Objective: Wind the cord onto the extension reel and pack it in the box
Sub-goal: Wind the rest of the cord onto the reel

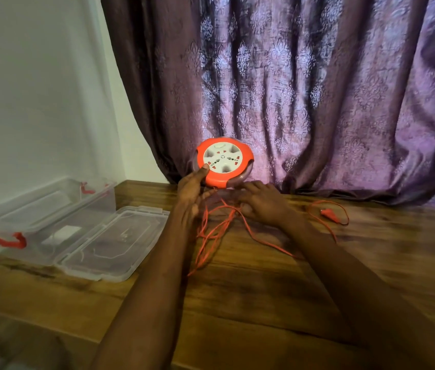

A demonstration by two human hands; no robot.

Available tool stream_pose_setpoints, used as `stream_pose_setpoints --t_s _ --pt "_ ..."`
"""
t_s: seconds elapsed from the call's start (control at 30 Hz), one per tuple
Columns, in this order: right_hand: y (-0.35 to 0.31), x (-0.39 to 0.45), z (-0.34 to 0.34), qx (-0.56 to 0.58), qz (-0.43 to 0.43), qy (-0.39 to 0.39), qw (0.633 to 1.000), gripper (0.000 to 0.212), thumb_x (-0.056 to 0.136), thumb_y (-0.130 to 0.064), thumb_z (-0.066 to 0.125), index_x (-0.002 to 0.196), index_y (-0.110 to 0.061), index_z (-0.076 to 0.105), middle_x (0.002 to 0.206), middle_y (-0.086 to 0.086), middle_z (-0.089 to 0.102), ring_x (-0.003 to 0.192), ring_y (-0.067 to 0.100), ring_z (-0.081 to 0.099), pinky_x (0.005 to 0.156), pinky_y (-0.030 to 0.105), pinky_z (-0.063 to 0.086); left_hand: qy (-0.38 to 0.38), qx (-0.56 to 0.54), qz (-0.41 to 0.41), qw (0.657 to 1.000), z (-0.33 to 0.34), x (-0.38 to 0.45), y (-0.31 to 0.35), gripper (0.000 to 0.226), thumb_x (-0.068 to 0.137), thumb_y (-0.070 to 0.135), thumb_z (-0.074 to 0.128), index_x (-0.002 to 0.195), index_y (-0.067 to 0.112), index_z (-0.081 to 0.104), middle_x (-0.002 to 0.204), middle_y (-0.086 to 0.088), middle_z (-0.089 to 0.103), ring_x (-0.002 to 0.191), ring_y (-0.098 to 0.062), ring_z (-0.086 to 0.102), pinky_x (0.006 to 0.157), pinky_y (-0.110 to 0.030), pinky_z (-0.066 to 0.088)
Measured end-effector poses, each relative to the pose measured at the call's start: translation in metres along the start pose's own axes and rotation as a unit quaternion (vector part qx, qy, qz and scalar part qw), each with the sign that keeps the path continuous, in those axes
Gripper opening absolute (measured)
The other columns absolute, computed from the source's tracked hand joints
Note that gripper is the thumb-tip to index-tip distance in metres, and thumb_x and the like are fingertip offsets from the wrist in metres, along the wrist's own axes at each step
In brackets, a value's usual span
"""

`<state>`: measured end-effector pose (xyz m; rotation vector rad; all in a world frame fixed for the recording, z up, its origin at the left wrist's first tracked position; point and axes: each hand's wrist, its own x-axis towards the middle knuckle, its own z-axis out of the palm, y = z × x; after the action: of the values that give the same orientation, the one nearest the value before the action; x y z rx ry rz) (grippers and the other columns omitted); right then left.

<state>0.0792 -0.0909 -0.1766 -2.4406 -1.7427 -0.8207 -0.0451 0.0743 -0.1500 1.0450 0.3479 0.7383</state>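
Note:
An orange and white extension reel (pixel 224 162) is tilted up near the curtain, its socket face toward me. My left hand (pixel 191 194) holds its left edge, thumb on the face and fingers behind. My right hand (pixel 260 202) is at the reel's lower right edge with curled fingers, where the orange cord (pixel 212 231) leaves the reel. The cord lies in loose loops on the wooden table (pixel 264 295). Its orange plug (pixel 330 213) lies to the right. The clear plastic box (pixel 50 222) with red latches stands open at left.
The box's clear lid (pixel 116 243) lies flat on the table beside the box. A purple patterned curtain (pixel 318 89) hangs behind the table. A white wall (pixel 32 89) is at left.

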Motion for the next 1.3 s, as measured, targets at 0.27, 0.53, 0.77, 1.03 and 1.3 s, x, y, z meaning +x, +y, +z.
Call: stream_pose_setpoints --t_s 0.27,0.53,0.77,1.03,1.3 --pt "0.036 -0.041 -0.004 -0.049 0.142 -0.002 0.989 0.035 0.092 -0.041 0.053 0.099 -0.011 0.069 0.101 0.017 0.071 0.104 0.036 0.061 0.081 0.04 0.046 0.0 0.007 -0.007 1.0 -0.003 0.01 -0.005 0.033 0.093 0.024 0.067 0.121 0.007 0.064 0.102 -0.012 0.065 0.073 -0.016 0.06 0.057 -0.03 0.061" --pt "0.059 -0.067 -0.015 0.343 0.187 -0.191 0.901 0.011 0.081 -0.005 0.061 0.074 -0.006 0.069 0.062 -0.004 0.058 0.054 0.006 0.044 0.056 0.028 0.036 0.003 0.073 -0.063 0.995 -0.006 0.011 -0.016 0.036 0.09 0.022 0.071 0.12 0.004 0.063 0.095 -0.011 0.066 0.069 -0.015 0.059 0.049 -0.027 0.059" --pt "0.067 -0.064 -0.023 0.176 0.145 -0.185 0.956 0.019 0.089 -0.012 0.064 0.105 -0.016 0.074 0.096 0.001 0.072 0.089 0.018 0.065 0.07 0.023 0.037 -0.014 0.111 -0.073 0.991 -0.005 0.01 -0.024 0.035 0.089 0.023 0.071 0.118 0.005 0.064 0.086 -0.006 0.068 0.07 -0.014 0.063 0.047 -0.026 0.057" --pt "0.061 -0.083 -0.007 -0.005 0.178 0.039 0.983 0.03 0.084 -0.048 0.065 0.096 -0.021 0.064 0.113 0.008 0.056 0.09 0.036 0.065 0.065 0.042 0.049 -0.007 0.121 -0.076 0.99 -0.007 0.013 -0.028 0.042 0.09 0.022 0.071 0.125 0.001 0.06 0.09 -0.009 0.068 0.073 -0.018 0.064 0.048 -0.028 0.058" --pt "0.054 -0.099 -0.002 -0.078 0.223 0.03 0.971 0.035 0.091 -0.051 0.053 0.103 -0.023 0.071 0.113 0.008 0.057 0.103 0.032 0.058 0.077 0.039 0.051 0.017 0.135 -0.105 0.985 -0.011 0.013 -0.039 0.042 0.091 0.022 0.069 0.127 0.003 0.057 0.102 -0.012 0.067 0.076 -0.017 0.063 0.044 -0.025 0.057"
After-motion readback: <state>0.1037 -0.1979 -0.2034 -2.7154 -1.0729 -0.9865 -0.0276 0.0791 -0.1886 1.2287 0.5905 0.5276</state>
